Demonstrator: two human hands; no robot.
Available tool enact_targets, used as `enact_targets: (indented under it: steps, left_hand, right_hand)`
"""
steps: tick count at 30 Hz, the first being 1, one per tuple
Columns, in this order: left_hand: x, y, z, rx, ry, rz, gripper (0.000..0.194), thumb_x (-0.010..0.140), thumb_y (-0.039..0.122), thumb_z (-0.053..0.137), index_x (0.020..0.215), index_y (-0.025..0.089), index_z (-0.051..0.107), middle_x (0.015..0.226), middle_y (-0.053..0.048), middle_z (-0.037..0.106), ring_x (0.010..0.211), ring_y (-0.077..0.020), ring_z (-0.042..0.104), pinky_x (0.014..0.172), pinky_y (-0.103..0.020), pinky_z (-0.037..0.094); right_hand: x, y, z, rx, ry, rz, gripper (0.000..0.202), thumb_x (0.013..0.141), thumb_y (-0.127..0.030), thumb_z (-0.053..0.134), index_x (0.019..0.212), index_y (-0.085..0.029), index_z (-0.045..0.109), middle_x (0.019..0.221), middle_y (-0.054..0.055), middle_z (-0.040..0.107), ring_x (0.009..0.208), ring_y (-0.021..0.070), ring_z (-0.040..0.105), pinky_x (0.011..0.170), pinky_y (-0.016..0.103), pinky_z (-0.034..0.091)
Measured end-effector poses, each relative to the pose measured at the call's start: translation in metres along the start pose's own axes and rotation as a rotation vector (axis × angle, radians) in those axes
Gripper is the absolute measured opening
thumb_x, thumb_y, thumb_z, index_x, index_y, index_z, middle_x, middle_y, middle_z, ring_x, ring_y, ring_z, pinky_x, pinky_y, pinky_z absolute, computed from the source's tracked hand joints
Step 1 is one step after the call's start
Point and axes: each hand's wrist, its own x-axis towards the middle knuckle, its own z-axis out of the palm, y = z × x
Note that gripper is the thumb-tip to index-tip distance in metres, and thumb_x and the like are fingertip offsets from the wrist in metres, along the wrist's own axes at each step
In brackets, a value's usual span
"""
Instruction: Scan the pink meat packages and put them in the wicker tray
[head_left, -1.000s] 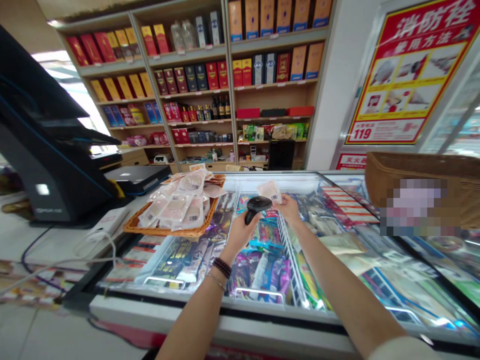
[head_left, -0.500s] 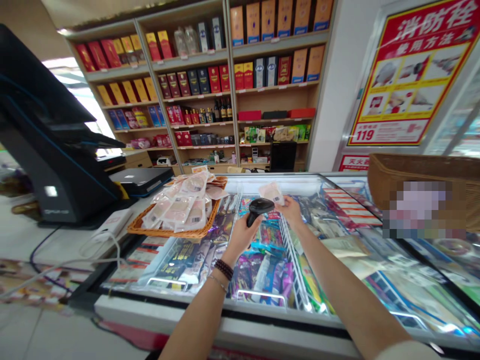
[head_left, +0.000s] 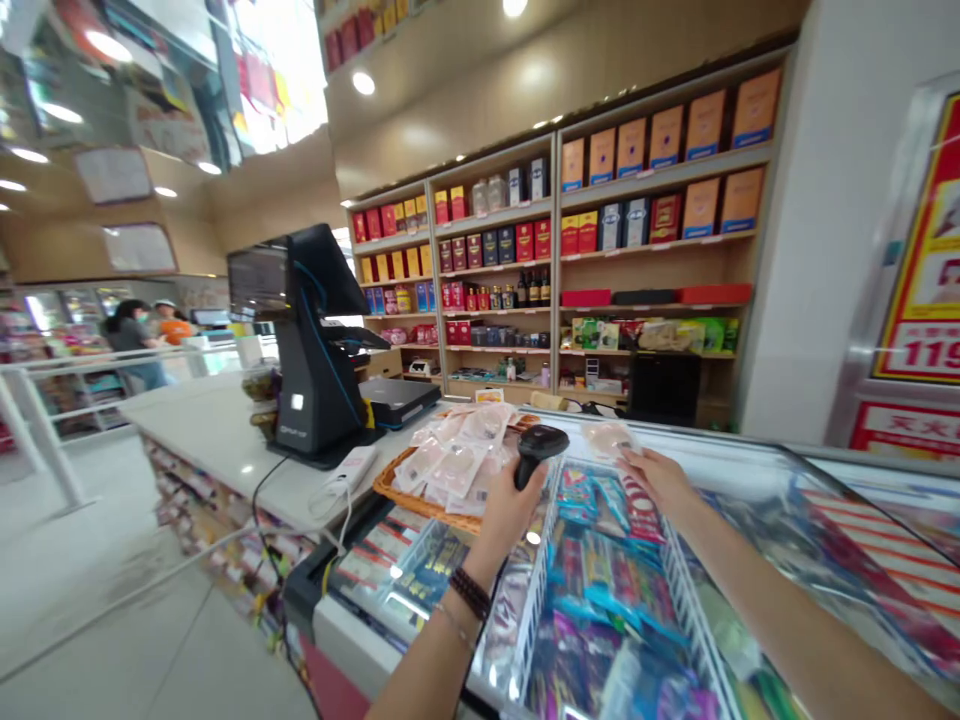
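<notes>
My left hand [head_left: 510,500] is wrapped round the handle of a black handheld barcode scanner [head_left: 541,441], its head tilted toward the right. In my right hand [head_left: 660,482] I pinch the edge of a small clear packet [head_left: 609,438] with pale contents that I cannot make out. The packet is apart from the scanner, a short way to its right. Just left of the scanner, an orange wicker basket [head_left: 427,508] holds a heap of similar packets [head_left: 459,462]. Both hands are above a glass-topped freezer with colourful wrapped packs [head_left: 615,570] inside.
A black checkout terminal [head_left: 307,350] stands on the white counter [head_left: 202,405] at left, with a flat black device [head_left: 401,400] beyond it. A white cable [head_left: 346,520] hangs over the counter edge. Shelves of boxed goods [head_left: 630,225] line the back. Two people [head_left: 135,335] are far left.
The view has swung left and up, bringing the terminal, the counter and the people into sight. The scanner and the packet stay in my hands, with a wider gap between them.
</notes>
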Motion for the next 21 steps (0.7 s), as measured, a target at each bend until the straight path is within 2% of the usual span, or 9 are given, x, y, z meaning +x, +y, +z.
enact_targets:
  steps: [4, 7, 10, 12, 14, 16, 19, 21]
  left_hand:
    - [0.009, 0.016, -0.058, 0.101, 0.214, 0.059, 0.056, 0.089, 0.078, 0.068, 0.083, 0.023, 0.060, 0.058, 0.004, 0.054, 0.051, -0.0151, 0.051, 0.052, -0.027, 0.039]
    - [0.010, 0.018, -0.096, 0.140, 0.292, 0.052, 0.058, 0.087, 0.081, 0.067, 0.080, 0.024, 0.057, 0.057, 0.004, 0.054, 0.049, -0.0146, 0.051, 0.052, -0.027, 0.042]
    - [0.005, 0.014, -0.125, 0.157, 0.367, 0.014, 0.062, 0.083, 0.085, 0.068, 0.078, 0.025, 0.056, 0.055, 0.005, 0.054, 0.048, -0.0145, 0.051, 0.051, -0.027, 0.042]
    - [0.000, 0.010, -0.140, 0.166, 0.415, -0.007, 0.064, 0.081, 0.087, 0.068, 0.077, 0.024, 0.056, 0.055, 0.004, 0.054, 0.047, -0.0144, 0.050, 0.050, -0.027, 0.040]
    - [-0.005, 0.005, -0.150, 0.177, 0.447, -0.015, 0.064, 0.081, 0.087, 0.067, 0.075, 0.024, 0.055, 0.055, 0.004, 0.054, 0.047, -0.0141, 0.050, 0.050, -0.027, 0.040]
    - [-0.009, 0.001, -0.158, 0.185, 0.473, -0.017, 0.065, 0.080, 0.087, 0.068, 0.075, 0.024, 0.056, 0.056, 0.003, 0.055, 0.048, -0.0139, 0.050, 0.051, -0.027, 0.041]
    - [-0.014, -0.005, -0.164, 0.187, 0.489, -0.030, 0.065, 0.080, 0.087, 0.067, 0.076, 0.023, 0.058, 0.055, 0.003, 0.054, 0.048, -0.0140, 0.049, 0.051, -0.027, 0.041]
    - [-0.016, -0.008, -0.164, 0.190, 0.492, -0.035, 0.064, 0.081, 0.086, 0.067, 0.075, 0.023, 0.058, 0.054, 0.004, 0.053, 0.047, -0.0138, 0.049, 0.050, -0.026, 0.040]
  right_hand:
    - [0.011, -0.028, 0.083, 0.052, -0.107, -0.099, 0.026, 0.065, -0.018, 0.098, 0.071, -0.023, 0.073, 0.080, 0.007, 0.082, 0.081, 0.0277, 0.084, 0.080, 0.037, 0.077]
    - [0.010, -0.036, 0.147, 0.023, -0.223, -0.128, 0.021, 0.070, -0.017, 0.093, 0.070, -0.024, 0.073, 0.079, 0.007, 0.082, 0.083, 0.0273, 0.085, 0.087, 0.038, 0.076]
    - [0.002, -0.029, 0.200, -0.063, -0.282, -0.144, 0.019, 0.069, -0.018, 0.090, 0.068, -0.024, 0.072, 0.072, 0.006, 0.079, 0.076, 0.0271, 0.083, 0.077, 0.038, 0.075]
    - [-0.003, -0.018, 0.227, -0.141, -0.301, -0.160, 0.016, 0.069, -0.023, 0.089, 0.070, -0.024, 0.072, 0.067, 0.005, 0.077, 0.067, 0.0263, 0.081, 0.064, 0.037, 0.072]
    - [-0.006, -0.008, 0.244, -0.227, -0.303, -0.178, 0.014, 0.068, -0.026, 0.087, 0.075, -0.024, 0.075, 0.065, 0.003, 0.077, 0.061, 0.0250, 0.077, 0.055, 0.034, 0.067]
    - [-0.007, 0.000, 0.252, -0.338, -0.294, -0.224, 0.017, 0.064, -0.024, 0.085, 0.080, -0.025, 0.078, 0.069, 0.002, 0.079, 0.063, 0.0255, 0.078, 0.055, 0.033, 0.064]
    - [-0.005, 0.003, 0.249, -0.518, -0.232, -0.308, 0.018, 0.062, -0.020, 0.082, 0.079, -0.026, 0.079, 0.080, 0.006, 0.084, 0.080, 0.0303, 0.083, 0.070, 0.037, 0.067]
    - [-0.005, 0.001, 0.241, -0.556, -0.179, -0.347, 0.014, 0.066, -0.021, 0.081, 0.079, -0.026, 0.079, 0.089, 0.008, 0.086, 0.093, 0.0323, 0.084, 0.084, 0.041, 0.068]
